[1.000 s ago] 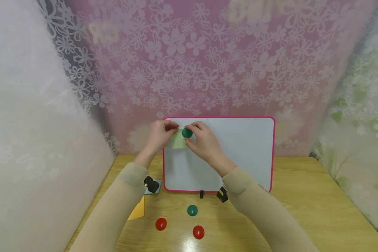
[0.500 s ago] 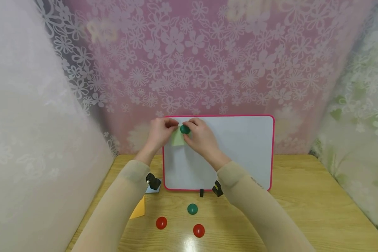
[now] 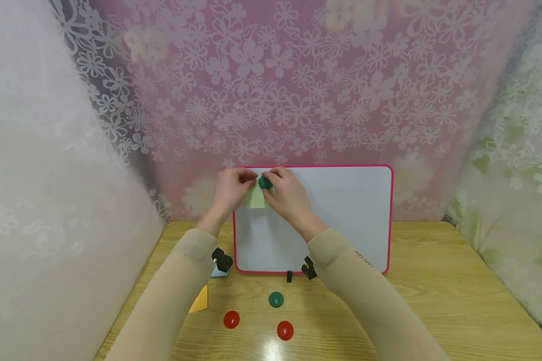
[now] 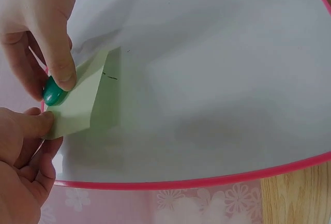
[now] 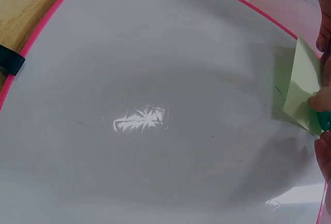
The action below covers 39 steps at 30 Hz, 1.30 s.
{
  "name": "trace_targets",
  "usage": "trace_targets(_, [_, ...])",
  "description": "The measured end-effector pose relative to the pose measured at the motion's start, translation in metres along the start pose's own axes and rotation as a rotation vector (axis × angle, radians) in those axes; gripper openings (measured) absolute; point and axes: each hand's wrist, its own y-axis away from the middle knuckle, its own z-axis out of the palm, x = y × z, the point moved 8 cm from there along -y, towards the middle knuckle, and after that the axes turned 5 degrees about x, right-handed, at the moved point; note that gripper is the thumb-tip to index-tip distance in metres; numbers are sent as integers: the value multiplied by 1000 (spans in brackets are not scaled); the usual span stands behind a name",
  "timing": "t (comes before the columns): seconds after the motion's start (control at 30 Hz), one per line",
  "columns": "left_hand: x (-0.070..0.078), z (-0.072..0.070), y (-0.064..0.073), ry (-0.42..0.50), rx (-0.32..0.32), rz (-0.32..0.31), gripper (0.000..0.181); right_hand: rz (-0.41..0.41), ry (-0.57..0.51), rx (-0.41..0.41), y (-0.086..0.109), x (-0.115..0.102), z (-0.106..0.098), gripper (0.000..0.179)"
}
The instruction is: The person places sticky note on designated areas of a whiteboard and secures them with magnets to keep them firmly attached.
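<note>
Head camera view: a pink-framed whiteboard [image 3: 343,220] is propped upright at the back of a wooden worktop [image 3: 433,291]. A pale green paper note [image 3: 255,199] is held against the board's upper left corner. Its left edge is pinched by the left hand [image 3: 230,193], fingers curled. A green round magnet [image 3: 265,183] is gripped by the fingers of the right hand [image 3: 289,198] and pressed onto the note's top edge. In the left wrist view, the magnet [image 4: 53,93] is seen under a fingertip on the note [image 4: 77,100]. On the worktop in front of the board are another green magnet [image 3: 276,300], two red magnets [image 3: 231,319] and an orange paper [image 3: 199,301].
</note>
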Motion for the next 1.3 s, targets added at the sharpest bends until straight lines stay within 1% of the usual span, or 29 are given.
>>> trace_targets(0.27, [-1, 0, 0, 4, 31, 31, 10, -6, -3, 4, -1, -1, 0, 38])
trace_targets(0.6, [-4, 0, 1, 11, 54, 48, 10, -9, 16, -9, -2, -1, 5, 37])
trace_targets(0.8, [-4, 0, 1, 25, 62, 46, 9, -6, 19, -2, -3, 0, 7, 36])
trace_targets(1.03, [-6, 0, 2, 7, 72, 56, 8, -8, 29, 6, -5, 0, 7, 38])
trace_targets(1.3, [-4, -1, 4, 1, 101, 92, 10, -1, 30, 7, -4, 2, 7, 39])
